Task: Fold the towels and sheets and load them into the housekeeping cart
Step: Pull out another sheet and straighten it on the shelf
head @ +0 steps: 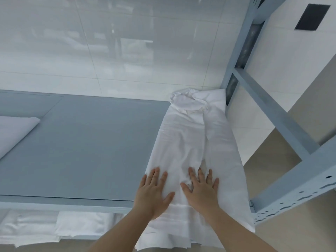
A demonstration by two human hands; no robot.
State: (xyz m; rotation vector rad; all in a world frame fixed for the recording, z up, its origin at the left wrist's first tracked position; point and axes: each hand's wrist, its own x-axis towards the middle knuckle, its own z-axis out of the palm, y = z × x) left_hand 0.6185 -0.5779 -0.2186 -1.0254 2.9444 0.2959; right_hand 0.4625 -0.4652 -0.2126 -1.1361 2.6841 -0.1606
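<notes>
- Nearest edge: white sheet (183,142) hung over the front lip of the grey-blue surface (81,151), folded into a long narrow strip running away toward the wall.
- Left hand (153,190) lay flat on the strip's left edge, fingers spread and straight, palm down, gripping nothing; pinky side sat at the cloth/surface border.
- Right hand (201,190) was flat too, fingers splayed, pressing mid-strip just beside the left hand; small wrinkle bunched by its thumb.
- Below the front edge, lower left: folded white linens (45,226) on a lower shelf, partly hidden.
- Far left: corner of another white folded cloth (12,131) on the surface, well apart from the sheet.
- Far end: sheet's top was crumpled in a loose heap against the tiled wall (109,42), next to the blue-grey rack frame (272,110) at right.
</notes>
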